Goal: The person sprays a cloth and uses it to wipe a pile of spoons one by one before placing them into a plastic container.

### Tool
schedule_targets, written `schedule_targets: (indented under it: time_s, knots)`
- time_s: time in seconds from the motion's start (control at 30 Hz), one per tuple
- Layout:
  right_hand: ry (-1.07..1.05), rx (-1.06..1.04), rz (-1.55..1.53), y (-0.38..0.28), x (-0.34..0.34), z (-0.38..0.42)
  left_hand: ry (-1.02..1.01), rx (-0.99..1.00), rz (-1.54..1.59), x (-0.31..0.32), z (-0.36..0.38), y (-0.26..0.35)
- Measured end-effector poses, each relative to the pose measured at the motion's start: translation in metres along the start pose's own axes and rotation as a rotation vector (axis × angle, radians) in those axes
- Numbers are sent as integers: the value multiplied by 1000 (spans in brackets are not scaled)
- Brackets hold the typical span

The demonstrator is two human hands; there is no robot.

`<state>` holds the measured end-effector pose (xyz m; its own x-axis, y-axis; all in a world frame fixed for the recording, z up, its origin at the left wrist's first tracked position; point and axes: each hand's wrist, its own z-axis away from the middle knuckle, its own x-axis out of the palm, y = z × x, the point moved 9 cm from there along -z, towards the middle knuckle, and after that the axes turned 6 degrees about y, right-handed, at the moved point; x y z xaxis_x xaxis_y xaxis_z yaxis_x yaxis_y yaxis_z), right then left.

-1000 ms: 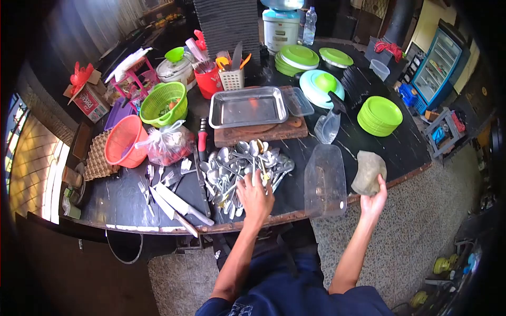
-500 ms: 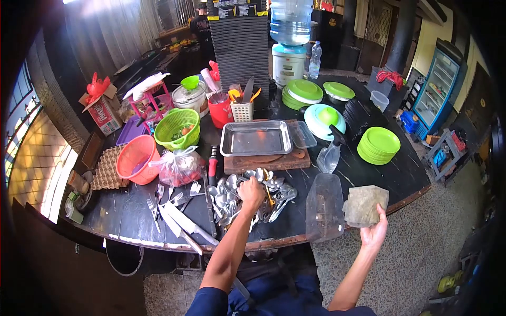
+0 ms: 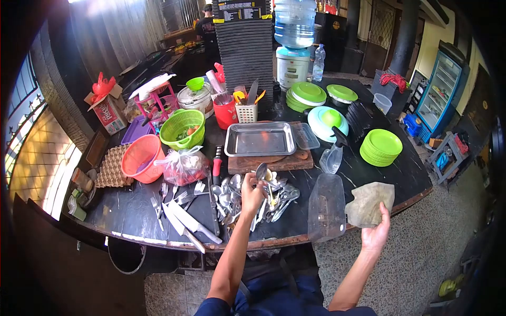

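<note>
Above a heap of spoons point(image 3: 282, 199) on the black table, my left hand point(image 3: 252, 196) grips a metal spoon point(image 3: 261, 170), its bowl pointing up. My right hand point(image 3: 376, 233) holds a greyish-beige cloth point(image 3: 370, 204) out at the table's front right edge, thumb in front of it. Between the two hands lies a clear plastic container point(image 3: 326, 208). Left of the heap are two white kitchen knives point(image 3: 185, 217) and several forks point(image 3: 159, 206).
A metal tray point(image 3: 260, 139) rests on a wooden board point(image 3: 271, 163) behind the spoons. Green plates point(image 3: 381, 147) are stacked at right. An orange basin point(image 3: 141, 158), a green basket point(image 3: 183, 129) and an egg tray point(image 3: 112, 167) stand at left. Far back is a person point(image 3: 207, 29).
My left hand has lifted a spoon from the heap. My right hand still holds the cloth, which looks more spread out. The whole view has shifted slightly.
</note>
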<state>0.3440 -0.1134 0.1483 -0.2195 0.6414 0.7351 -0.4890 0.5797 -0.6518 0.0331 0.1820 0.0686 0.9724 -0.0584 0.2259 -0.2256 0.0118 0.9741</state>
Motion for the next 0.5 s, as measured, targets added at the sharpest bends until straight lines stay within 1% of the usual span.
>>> schedule_targets:
  time_s: [0.03, 0.1, 0.17, 0.23, 0.27, 0.3, 0.37, 0.43, 0.5]
  knots:
    - [-86, -87, 98, -4, 22, 9, 4, 1, 0, 0, 4, 2]
    - [-179, -174, 248, -5, 66, 36, -112, -115, 279, 12, 19, 8]
    - [-278, -167, 303, 9, 99, 57, -146, -137, 296, 17, 35, 17]
    - [-567, -133, 428, 38, 133, 69, -164, -228, 502, 24, 52, 21]
    - [-672, -144, 563, 53, 148, 75, -151, -274, 511, 25, 62, 24]
    - [-777, -154, 697, 69, 161, 81, -152, -279, 509, 28, 69, 33]
    - [-914, -143, 815, 101, 172, 84, -86, -325, 586, 26, 81, 41]
    - [-880, -79, 797, 127, 171, 80, -101, -388, 590, 20, 91, 39]
    - [-793, -224, 918, 135, 170, 78, -263, -316, 475, 15, 97, 41]
